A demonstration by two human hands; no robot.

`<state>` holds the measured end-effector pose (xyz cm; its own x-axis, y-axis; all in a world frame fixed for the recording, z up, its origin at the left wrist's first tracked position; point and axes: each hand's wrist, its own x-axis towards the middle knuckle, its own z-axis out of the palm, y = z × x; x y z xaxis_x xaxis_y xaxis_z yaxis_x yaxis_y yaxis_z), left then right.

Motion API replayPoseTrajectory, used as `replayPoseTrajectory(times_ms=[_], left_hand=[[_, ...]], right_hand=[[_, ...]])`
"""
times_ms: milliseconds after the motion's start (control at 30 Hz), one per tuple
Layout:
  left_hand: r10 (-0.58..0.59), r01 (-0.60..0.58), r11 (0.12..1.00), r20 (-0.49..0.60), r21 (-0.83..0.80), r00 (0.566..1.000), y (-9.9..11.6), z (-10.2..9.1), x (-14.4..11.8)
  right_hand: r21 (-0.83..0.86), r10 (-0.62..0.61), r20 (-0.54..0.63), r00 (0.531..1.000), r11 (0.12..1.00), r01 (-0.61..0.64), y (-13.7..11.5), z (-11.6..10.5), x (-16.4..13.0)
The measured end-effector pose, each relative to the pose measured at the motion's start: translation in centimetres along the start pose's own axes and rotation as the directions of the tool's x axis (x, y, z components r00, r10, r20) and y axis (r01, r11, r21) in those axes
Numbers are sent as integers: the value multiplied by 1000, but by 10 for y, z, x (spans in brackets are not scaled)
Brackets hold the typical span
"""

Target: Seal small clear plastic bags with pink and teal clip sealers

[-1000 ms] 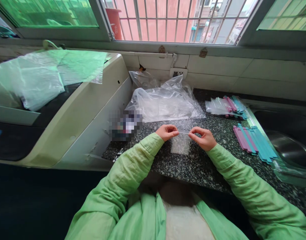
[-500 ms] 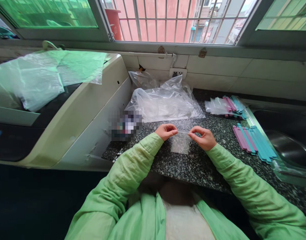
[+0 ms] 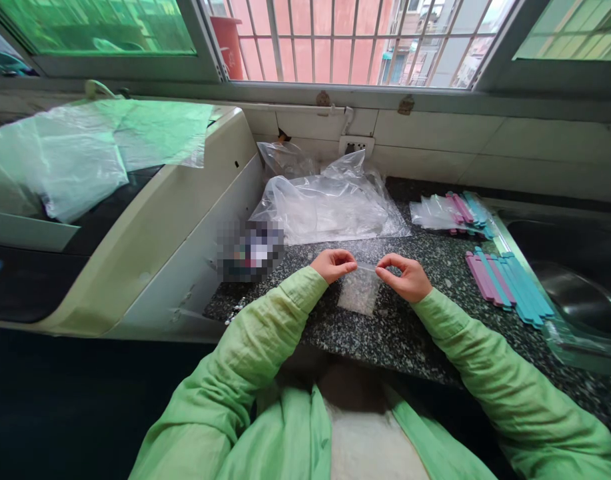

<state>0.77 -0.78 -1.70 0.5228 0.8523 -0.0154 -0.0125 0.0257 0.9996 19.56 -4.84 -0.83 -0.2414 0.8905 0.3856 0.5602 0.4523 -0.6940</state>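
Small clear plastic zip bag (image 3: 359, 292) hangs over speckled dark granite counter (image 3: 385, 333) | your left hand (image 3: 334, 264) and right hand (image 3: 404, 277) each pinch a top corner | likely light, limp, slippery: grip the stiffer seal strip | beyond: pink and blue flat sticks (image 3: 508, 285), large crumpled clear bag (image 3: 330, 207)

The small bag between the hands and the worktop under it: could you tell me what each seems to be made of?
Small bag: thin clear plastic film, apparently; the worktop shows through. Worktop: probably polished granite or similar stone, dark with pale speckles.
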Motion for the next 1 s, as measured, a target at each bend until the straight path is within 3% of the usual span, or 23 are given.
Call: replayPoseTrajectory(times_ms=[633,1000], left_hand=[[29,-29,999,-12,21,999,-2,0,0],[30,-30,999,-11,26,999,-3,1,1]], right_hand=[[-49,-52,-12,999,997,51,1,1,-1],[-37,-16,11,1000,999,16,2,3,-1]])
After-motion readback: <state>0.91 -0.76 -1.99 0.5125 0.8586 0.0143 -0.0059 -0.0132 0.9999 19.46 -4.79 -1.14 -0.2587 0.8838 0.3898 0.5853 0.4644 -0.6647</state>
